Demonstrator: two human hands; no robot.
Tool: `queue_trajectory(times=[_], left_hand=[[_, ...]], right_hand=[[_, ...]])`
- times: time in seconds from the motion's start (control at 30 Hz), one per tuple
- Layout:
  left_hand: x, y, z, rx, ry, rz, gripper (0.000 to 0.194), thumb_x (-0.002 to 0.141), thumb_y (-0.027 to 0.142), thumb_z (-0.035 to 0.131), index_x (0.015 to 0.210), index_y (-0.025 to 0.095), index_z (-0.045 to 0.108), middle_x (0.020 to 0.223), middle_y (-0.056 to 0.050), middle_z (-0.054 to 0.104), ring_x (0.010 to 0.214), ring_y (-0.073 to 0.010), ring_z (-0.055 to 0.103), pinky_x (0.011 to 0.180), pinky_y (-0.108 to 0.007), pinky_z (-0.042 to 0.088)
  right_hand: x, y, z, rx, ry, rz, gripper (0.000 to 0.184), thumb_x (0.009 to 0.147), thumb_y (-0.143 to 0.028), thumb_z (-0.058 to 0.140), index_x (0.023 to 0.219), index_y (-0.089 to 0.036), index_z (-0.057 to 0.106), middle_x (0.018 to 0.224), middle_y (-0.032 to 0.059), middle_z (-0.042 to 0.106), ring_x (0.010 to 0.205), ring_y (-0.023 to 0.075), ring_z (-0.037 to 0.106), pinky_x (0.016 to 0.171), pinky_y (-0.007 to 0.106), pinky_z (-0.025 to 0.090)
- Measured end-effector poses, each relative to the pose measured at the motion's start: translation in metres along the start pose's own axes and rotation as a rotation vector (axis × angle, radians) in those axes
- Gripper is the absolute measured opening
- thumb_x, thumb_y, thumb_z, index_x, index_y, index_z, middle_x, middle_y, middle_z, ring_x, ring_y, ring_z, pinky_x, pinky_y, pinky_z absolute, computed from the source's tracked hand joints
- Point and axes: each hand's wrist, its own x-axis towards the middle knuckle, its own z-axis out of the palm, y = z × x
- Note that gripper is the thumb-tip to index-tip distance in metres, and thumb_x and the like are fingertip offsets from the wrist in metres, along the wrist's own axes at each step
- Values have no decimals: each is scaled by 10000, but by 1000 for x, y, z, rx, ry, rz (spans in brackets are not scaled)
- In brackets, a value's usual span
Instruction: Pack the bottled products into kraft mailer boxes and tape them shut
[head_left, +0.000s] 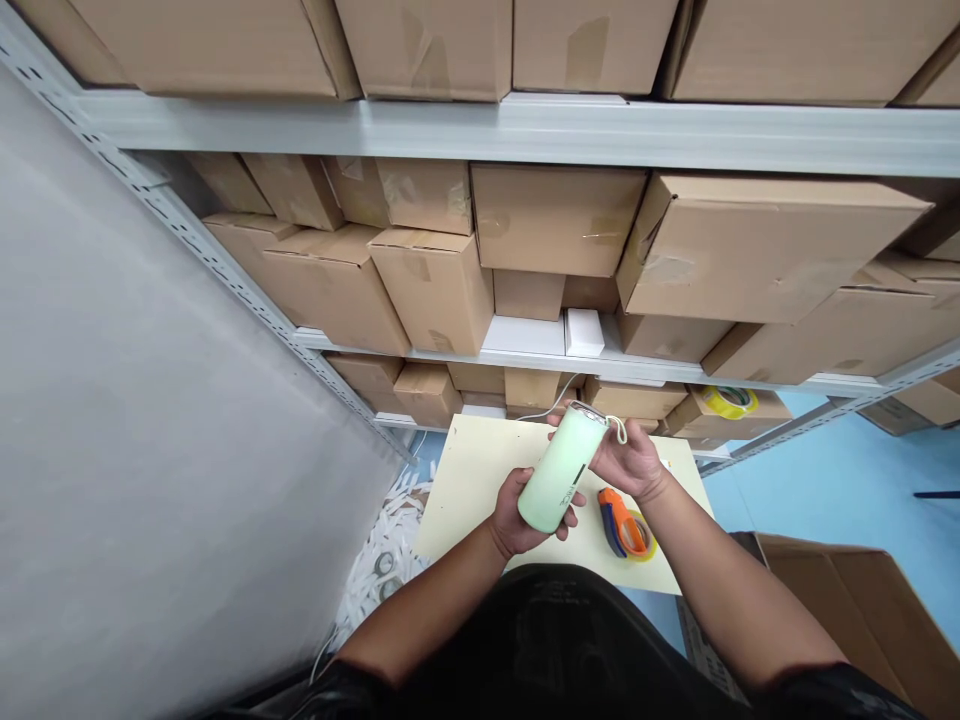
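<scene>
Two hands: both grip one bottle above table
Shelves (525, 130): packed with boxes (757, 245)
Table (465, 480): cream, below shelves
Bottle (561, 470): pale green, tilted
Left hand (517, 515): wraps bottle base
Right hand (634, 460): holds bottle top, by cord
Tape gun (622, 520): orange-blue, on table under right wrist

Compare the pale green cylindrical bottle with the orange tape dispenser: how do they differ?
The pale green cylindrical bottle is held tilted off the table by the left hand and right hand; the orange tape dispenser lies untouched on the cream table. The bottle is plain and elongated; the dispenser is shorter, with a yellowish tape roll.
</scene>
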Motion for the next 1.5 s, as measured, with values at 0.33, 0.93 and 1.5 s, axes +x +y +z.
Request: queue_trajectory(times=[0.33, 0.93, 1.5], left_hand=[[14, 0, -24, 576, 442, 115, 642, 916, 713, 456, 1106, 141, 679, 947, -151, 727, 855, -290, 687, 708, -400, 538], [25, 14, -109, 1486, 307, 150, 1075, 598, 346, 921, 1559, 248, 447, 1673, -139, 329, 1537, -412, 299, 1246, -555, 292], [25, -2, -117, 1458, 406, 150, 821, 761, 506, 818, 1460, 238, 480, 1429, -155, 520, 944, -236, 682, 836, -417, 570]], right_hand=[[18, 17, -13, -83, 351, -161, 705, 656, -765, 785, 1121, -243, 691, 1030, 107, 761, 964, 334, 693, 794, 447, 557], [42, 91, -44, -478, 474, -179, 568, 683, -550, 864, 1092, -212, 662, 1077, 69, 738, 994, 251, 662, 921, 414, 524], [29, 118, -56, -639, 466, -93, 661, 675, -522, 860, 1216, -243, 602, 1067, 48, 736, 908, 228, 680, 847, 391, 547]])
